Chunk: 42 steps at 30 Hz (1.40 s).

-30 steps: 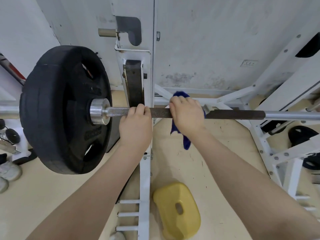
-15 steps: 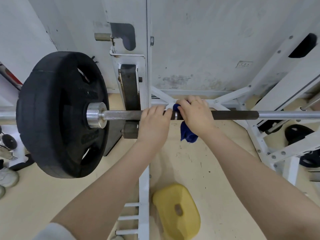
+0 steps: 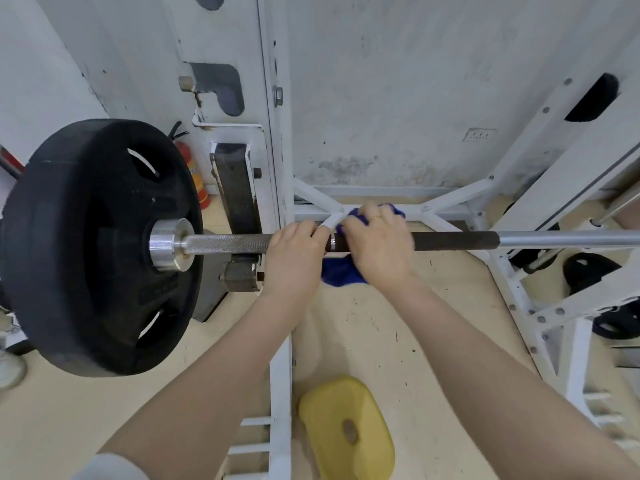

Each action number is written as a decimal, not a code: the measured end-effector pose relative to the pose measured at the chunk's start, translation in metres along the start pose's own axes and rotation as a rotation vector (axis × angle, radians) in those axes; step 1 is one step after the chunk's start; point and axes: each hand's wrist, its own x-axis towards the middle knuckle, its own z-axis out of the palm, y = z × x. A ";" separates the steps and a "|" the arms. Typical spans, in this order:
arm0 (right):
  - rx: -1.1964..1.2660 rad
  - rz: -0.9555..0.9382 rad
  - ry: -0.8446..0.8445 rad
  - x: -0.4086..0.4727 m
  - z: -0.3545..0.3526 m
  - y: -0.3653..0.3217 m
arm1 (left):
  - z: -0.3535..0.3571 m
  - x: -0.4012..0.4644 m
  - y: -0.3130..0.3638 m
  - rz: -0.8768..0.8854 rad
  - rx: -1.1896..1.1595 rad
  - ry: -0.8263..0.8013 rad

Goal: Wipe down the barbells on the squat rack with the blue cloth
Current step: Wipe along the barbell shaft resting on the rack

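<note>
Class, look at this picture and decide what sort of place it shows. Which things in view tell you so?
Most likely a gym or weight room. A barbell carries a black weight plate and sits in a white squat rack. More plates lie on the floor at the right.

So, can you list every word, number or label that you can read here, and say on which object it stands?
None can be read.
Black weight plate: raised lettering near the hub, too faint to read.
Red fire extinguisher behind the plate: a yellow label, too blurred.
Wall plate: small marks, too small to read.
Barbell, blue cloth, yellow block: no text visible.
</note>
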 end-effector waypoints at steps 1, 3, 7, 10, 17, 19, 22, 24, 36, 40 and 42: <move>-0.031 0.025 -0.020 -0.003 -0.002 0.021 | 0.001 0.000 0.000 -0.005 0.005 0.007; -0.088 0.114 -0.047 -0.011 -0.005 0.063 | 0.004 -0.001 -0.001 -0.004 0.020 0.023; -0.085 0.269 0.032 -0.013 -0.007 0.072 | 0.005 0.000 0.009 -0.055 0.047 0.053; -0.045 0.244 0.010 -0.006 -0.002 0.035 | 0.003 0.004 0.030 -0.150 0.059 0.043; -0.106 0.012 0.038 -0.020 -0.009 0.134 | 0.009 0.023 0.074 -0.074 0.003 -0.017; -0.124 0.063 0.075 -0.025 -0.008 0.151 | 0.014 0.023 0.077 -0.090 0.060 -0.008; -0.095 0.106 0.134 -0.023 -0.003 0.124 | 0.018 0.023 0.084 -0.112 0.098 -0.005; -0.015 0.048 0.084 -0.021 0.001 0.095 | 0.018 0.023 0.086 -0.128 0.113 0.006; -0.085 0.109 0.108 -0.032 -0.005 0.162 | 0.026 0.015 0.086 -0.168 0.022 0.038; -0.009 0.094 0.084 -0.024 -0.001 0.108 | 0.023 0.018 0.088 -0.188 0.033 0.031; 0.003 0.027 0.026 -0.021 -0.001 0.104 | 0.022 0.020 0.088 -0.203 0.056 0.025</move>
